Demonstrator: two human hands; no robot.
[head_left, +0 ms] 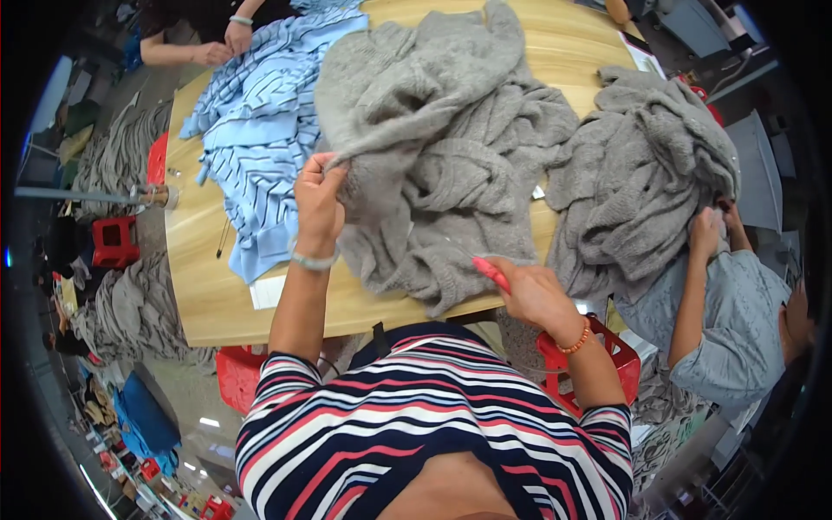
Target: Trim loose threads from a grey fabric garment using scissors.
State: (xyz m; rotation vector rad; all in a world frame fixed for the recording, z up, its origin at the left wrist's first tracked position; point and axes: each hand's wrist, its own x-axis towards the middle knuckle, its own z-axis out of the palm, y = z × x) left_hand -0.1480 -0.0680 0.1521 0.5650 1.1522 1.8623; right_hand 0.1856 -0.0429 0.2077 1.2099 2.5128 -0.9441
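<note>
A heap of grey knitted garments [468, 165] lies on the table in front of me. My left hand [320, 198] is closed on an edge of the grey knit, pinching it between thumb and fingers and lifting it at the heap's left side. Wrapped in my right hand [533, 295] is a small tool with a pink handle [491, 273]. Its tip is thin and points up and left over the lower part of the knit; what kind of tip it is, I cannot tell.
Blue striped knitwear [269, 130] lies on the wooden table [208, 295] to the left, with a co-worker's hands [227, 48] at its far end. Another person [728, 295] at right handles a second grey pile [650, 173]. Red stools [238, 377] stand by the near edge.
</note>
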